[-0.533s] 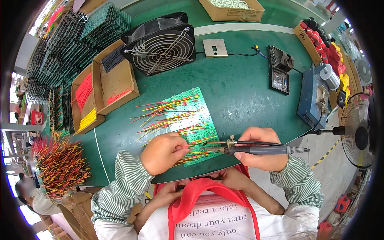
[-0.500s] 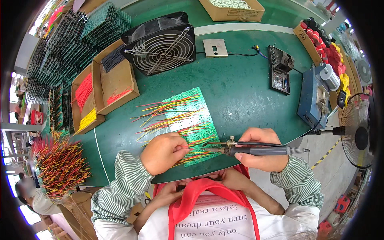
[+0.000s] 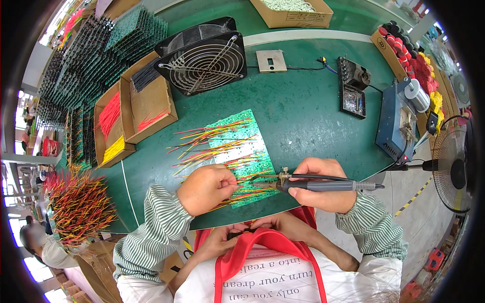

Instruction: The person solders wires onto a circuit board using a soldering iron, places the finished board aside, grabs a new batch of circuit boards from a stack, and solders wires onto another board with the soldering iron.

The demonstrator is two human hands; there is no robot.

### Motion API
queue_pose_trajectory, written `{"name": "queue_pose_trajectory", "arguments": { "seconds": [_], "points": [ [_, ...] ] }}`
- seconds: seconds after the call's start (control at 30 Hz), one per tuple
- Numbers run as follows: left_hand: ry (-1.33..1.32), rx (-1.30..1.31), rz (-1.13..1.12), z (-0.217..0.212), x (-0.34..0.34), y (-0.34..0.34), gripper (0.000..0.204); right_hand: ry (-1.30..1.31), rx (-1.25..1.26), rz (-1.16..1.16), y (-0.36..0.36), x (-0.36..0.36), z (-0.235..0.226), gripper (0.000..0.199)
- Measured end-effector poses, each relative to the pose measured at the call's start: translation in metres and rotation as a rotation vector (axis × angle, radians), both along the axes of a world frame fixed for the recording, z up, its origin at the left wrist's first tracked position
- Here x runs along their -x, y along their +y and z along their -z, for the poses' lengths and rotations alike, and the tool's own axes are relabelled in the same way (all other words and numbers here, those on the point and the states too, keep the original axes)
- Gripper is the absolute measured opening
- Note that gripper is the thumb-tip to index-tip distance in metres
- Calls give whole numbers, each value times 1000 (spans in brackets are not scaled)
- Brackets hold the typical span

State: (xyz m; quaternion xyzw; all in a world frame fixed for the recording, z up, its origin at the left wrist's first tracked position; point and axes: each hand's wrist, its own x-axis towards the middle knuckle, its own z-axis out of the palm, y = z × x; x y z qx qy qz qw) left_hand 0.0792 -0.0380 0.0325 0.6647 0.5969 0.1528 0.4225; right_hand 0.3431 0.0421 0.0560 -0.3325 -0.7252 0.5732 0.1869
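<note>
Left hand (image 3: pixel 206 188) pinches down on the wired green circuit board (image 3: pixel 242 151) at centre frame; right hand (image 3: pixel 323 184) grips the soldering iron (image 3: pixel 323 185), tip at the board's lower edge, green table (image 3: pixel 303 111) beneath, standing fan (image 3: pixel 454 171) far right

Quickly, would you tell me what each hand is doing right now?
Left hand: closed, pinching a wire on the circuit board.
Right hand: closed around the soldering iron.

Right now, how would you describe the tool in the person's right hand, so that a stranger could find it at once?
Start at the green worktable and go to its near edge, where a green circuit board bristles with coloured wires. The right hand there grips a soldering iron lying sideways, tip toward the board. Alone among its neighbours, it is a slim grey rod with a cable.
</note>
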Motion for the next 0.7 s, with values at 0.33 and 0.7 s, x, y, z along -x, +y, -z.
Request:
{"name": "queue_pose_trajectory", "arguments": {
  "seconds": [0.33,0.7],
  "points": [
    [-20,14,7,0,3,2,13,-35,31,-41,0,5,-1,22],
    [-24,-4,5,0,2,2,14,-51,6,-56,0,6,-1,22]
  ]
}}
